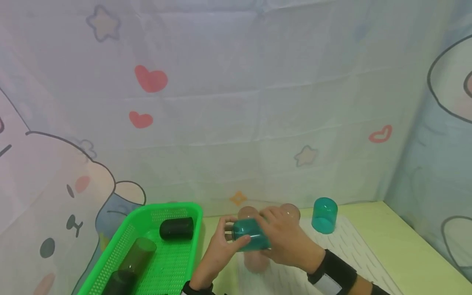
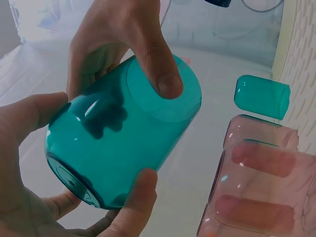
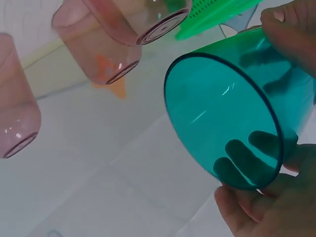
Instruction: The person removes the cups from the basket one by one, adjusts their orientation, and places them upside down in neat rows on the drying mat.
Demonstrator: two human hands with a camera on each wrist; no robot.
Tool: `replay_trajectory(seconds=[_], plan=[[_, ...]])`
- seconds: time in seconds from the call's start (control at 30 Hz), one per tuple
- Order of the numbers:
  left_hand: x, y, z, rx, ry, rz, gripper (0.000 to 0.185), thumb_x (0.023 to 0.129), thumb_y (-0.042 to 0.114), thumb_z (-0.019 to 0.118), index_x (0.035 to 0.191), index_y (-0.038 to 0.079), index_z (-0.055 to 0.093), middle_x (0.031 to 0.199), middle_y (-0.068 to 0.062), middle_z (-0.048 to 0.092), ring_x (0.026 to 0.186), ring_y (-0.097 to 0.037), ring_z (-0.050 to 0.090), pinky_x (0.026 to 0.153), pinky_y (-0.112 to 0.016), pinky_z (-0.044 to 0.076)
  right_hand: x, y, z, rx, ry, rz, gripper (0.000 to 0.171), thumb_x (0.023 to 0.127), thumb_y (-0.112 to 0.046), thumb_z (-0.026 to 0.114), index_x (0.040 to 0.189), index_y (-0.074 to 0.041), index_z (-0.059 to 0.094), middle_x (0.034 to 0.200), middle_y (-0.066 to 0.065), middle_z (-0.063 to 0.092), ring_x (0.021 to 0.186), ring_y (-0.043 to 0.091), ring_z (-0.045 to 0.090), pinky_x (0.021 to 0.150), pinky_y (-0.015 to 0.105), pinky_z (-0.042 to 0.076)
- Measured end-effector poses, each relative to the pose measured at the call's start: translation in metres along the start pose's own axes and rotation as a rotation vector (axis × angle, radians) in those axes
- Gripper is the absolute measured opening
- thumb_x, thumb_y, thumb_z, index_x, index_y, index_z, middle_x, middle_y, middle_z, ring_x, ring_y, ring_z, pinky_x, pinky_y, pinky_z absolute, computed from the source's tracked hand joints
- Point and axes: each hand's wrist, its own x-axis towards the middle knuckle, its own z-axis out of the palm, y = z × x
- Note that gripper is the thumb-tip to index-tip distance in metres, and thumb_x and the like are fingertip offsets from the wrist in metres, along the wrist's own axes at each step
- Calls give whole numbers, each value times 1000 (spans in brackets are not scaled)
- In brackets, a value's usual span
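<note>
Both hands hold one teal cup tipped sideways above the tabletop: left hand curled round its base, right hand gripping the mouth end. It looks mid-transfer; next, probably, a steady carry toward the green basket.

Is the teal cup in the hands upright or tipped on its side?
Tipped on its side. The teal cup lies sideways between the left hand and right hand; its open mouth faces the right wrist camera.

We find no readable text, label, brand, number or sign in any view; the backdrop cloth carries only printed hearts, stars and cartoon figures.
</note>
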Motion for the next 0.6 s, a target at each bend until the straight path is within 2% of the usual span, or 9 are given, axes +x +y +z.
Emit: replay_trajectory(seconds=[0.2, 0.33, 0.43, 0.6], plan=[[-3, 5, 1, 29, 12, 20, 59, 86, 34, 70, 133, 16, 38, 125, -16, 47, 113, -34, 49, 80, -43, 49, 5, -6, -1, -102, -21, -12, 81, 60, -40, 87, 124, -3, 52, 109, 10, 57, 99, 28, 53, 80, 43, 47], [-6, 8, 1, 41, 4, 54, 61, 87, 33, 70, 136, 17, 37, 132, -15, 43, 116, -32, 47, 81, -42, 49, 5, -8, -4, -81, 20, -7, 80, 61, -40, 87, 123, -2, 52, 107, 10, 57, 96, 28, 52, 79, 43, 47], [-9, 11, 0, 62, -26, 88, 65, 88, 33, 68, 140, 18, 33, 138, -14, 38, 120, -33, 45, 83, -41, 49, 3, -7, -7, -46, 64, 11, 80, 60, -39, 88, 121, -2, 53, 105, 10, 56, 96, 27, 52, 81, 43, 47], [-14, 15, -3, 155, -53, 110, 72, 88, 37, 67, 145, 18, 28, 143, -15, 33, 124, -38, 43, 85, -40, 50, -7, 0, -8, -12, 151, 81, 74, 57, -35, 89, 113, 0, 57, 102, 11, 58, 96, 29, 55, 84, 45, 47]])
